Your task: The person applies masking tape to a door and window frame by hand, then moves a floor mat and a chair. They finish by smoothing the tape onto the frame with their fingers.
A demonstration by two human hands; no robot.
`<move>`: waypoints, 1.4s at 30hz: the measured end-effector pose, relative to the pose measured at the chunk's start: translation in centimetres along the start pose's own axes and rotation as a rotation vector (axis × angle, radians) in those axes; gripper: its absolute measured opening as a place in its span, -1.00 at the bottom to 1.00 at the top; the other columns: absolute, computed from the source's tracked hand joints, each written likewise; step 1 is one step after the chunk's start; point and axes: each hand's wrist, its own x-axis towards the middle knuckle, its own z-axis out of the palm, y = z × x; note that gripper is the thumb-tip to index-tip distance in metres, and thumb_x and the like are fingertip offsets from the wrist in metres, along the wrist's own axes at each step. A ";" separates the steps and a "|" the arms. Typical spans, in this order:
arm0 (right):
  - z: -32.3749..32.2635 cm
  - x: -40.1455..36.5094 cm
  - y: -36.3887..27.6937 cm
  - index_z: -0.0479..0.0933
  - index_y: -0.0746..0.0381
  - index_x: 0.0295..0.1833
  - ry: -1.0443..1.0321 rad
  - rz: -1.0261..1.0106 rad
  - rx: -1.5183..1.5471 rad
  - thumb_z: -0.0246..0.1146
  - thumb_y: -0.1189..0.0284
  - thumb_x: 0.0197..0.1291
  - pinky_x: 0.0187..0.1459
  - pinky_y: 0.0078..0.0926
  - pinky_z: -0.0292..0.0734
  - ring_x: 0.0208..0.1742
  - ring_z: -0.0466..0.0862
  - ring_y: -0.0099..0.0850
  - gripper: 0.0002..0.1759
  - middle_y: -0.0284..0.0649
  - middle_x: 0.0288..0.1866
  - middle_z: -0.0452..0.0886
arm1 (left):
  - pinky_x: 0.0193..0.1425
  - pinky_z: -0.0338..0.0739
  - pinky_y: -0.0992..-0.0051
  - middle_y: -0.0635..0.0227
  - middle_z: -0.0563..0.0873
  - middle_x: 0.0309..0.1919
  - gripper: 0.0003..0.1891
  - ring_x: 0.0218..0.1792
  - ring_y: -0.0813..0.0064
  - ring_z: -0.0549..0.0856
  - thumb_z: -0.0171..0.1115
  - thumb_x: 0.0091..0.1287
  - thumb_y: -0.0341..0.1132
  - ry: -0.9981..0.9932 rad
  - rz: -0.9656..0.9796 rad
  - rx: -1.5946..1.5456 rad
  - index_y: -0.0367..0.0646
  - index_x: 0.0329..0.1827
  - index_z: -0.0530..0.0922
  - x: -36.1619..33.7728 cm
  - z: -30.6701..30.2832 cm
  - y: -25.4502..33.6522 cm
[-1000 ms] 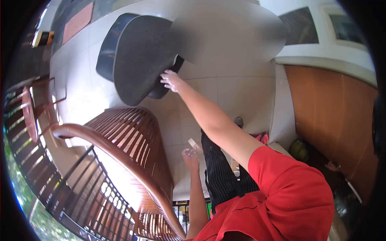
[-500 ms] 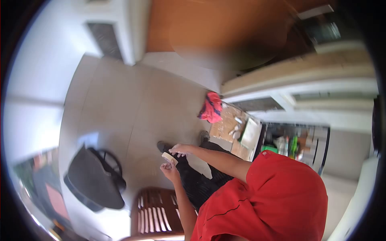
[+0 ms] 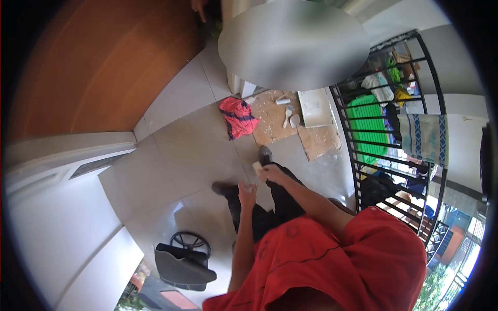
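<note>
My right hand (image 3: 273,174) is closed on a cream-coloured roll of tape (image 3: 257,168), held in front of my right leg. Just to its left and slightly lower, my left hand (image 3: 248,193) is raised with its fingers apart. I make out nothing in it, though the fingertips are slightly blurred. Both hands are over my dark trousers, above the tiled floor.
A pink cloth (image 3: 238,118) lies beside paint-spotted cardboard (image 3: 270,111) with a brush (image 3: 288,116), a small roller (image 3: 282,101) and a white paint tray (image 3: 315,110). Black railing (image 3: 358,160) stands right; a grey chair (image 3: 181,267) lower left. Another person's hand (image 3: 198,6) shows at the top.
The tape roll has gone from between both hands to my right hand, and the hands have moved apart. My view has turned, bringing the railing and cardboard more fully into sight.
</note>
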 end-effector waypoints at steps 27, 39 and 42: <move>-11.4 -3.4 -22.2 0.57 0.34 -0.18 0.455 -0.193 0.696 0.20 0.22 0.16 -0.42 -0.60 0.39 -0.44 0.48 -0.61 -0.64 -0.35 -0.47 0.53 | -0.28 0.49 0.48 0.22 0.65 -0.20 -0.66 -0.33 0.48 0.61 0.28 0.15 -0.22 -0.636 0.672 0.246 -0.25 -0.10 0.51 12.1 -5.2 25.7; -16.5 3.3 -24.4 0.60 0.32 -0.21 0.201 -0.294 0.213 0.12 0.14 0.21 -0.29 -0.57 0.46 -0.35 0.56 -0.57 -0.58 -0.28 -0.36 0.63 | -0.37 0.45 0.40 0.14 0.61 -0.56 -0.74 -0.51 0.36 0.60 0.23 0.19 -0.21 -0.370 0.488 0.251 -0.29 -0.33 0.56 15.6 -6.5 26.9; -19.6 6.2 -24.6 0.58 0.30 -0.16 0.398 -0.397 0.163 0.09 0.21 0.21 -0.28 -0.55 0.48 -0.36 0.58 -0.53 -0.63 -0.27 -0.35 0.64 | -0.43 0.40 0.48 0.26 0.57 -0.62 -0.71 -0.57 0.49 0.53 0.19 0.23 -0.18 -0.298 0.555 0.330 -0.30 -0.33 0.55 16.4 -7.2 26.6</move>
